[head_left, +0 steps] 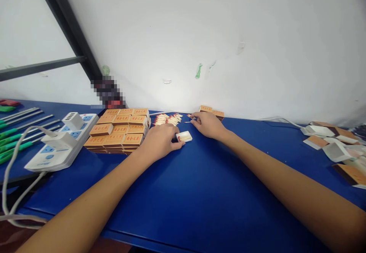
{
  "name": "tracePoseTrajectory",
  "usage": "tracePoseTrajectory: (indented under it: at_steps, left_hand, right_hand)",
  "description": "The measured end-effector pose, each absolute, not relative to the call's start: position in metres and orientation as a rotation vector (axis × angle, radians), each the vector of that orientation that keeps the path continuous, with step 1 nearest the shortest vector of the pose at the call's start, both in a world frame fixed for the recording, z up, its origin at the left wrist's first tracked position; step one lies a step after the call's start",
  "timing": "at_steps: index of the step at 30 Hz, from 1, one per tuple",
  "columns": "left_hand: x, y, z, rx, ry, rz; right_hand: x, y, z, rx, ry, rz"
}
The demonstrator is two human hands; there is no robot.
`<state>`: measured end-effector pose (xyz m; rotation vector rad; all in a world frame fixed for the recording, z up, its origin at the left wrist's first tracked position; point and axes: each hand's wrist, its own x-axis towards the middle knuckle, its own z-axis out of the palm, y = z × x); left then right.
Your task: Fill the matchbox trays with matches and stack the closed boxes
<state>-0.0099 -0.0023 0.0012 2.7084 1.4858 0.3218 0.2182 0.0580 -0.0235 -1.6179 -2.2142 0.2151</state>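
My left hand [160,140] rests on the blue table [200,184] with its fingers closed on a small white matchbox tray [184,136] that has a few matches in it. My right hand [207,124] lies just behind the tray, its fingers pinched on a match or two [189,119] at the edge of a loose pile of red-tipped matches [168,119]. A block of stacked orange matchboxes [119,129] stands to the left of my left hand.
Two more orange matchboxes [212,111] sit by the white wall. A white power strip [61,142] with plugs and cables lies at the left, beside green-handled tools [17,135]. Empty box sleeves and trays [334,142] are scattered at the right edge.
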Motion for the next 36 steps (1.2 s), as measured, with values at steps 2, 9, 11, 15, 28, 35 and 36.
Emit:
tracePoseTrajectory:
  at_steps: [2, 9, 11, 15, 28, 35, 36]
  left_hand:
    - [-0.01, -0.002, 0.001, 2.706, 1.488, 0.314]
    - [-0.009, -0.003, 0.0, 2.714, 1.477, 0.322]
    - [-0.009, -0.003, -0.001, 2.713, 1.47, 0.329]
    - [-0.01, -0.002, -0.001, 2.714, 1.464, 0.331]
    - [-0.008, -0.004, 0.003, 2.681, 1.529, 0.306]
    - [-0.009, -0.003, 0.002, 2.705, 1.54, 0.301]
    - [-0.009, -0.003, 0.002, 2.711, 1.536, 0.299]
  right_hand:
    - [0.218, 0.058, -0.025, -1.608, -2.206, 0.215]
    - [0.214, 0.06, -0.029, -1.543, -2.191, 0.232]
    - [0.213, 0.06, -0.029, -1.516, -2.203, 0.238]
    - [0.212, 0.061, -0.029, -1.517, -2.22, 0.253]
    - [0.219, 0.045, 0.01, -1.441, -2.459, 0.514]
    - [0.204, 0.031, 0.016, -1.33, -2.634, 0.595]
    - [0.202, 0.03, 0.014, -1.294, -2.646, 0.581]
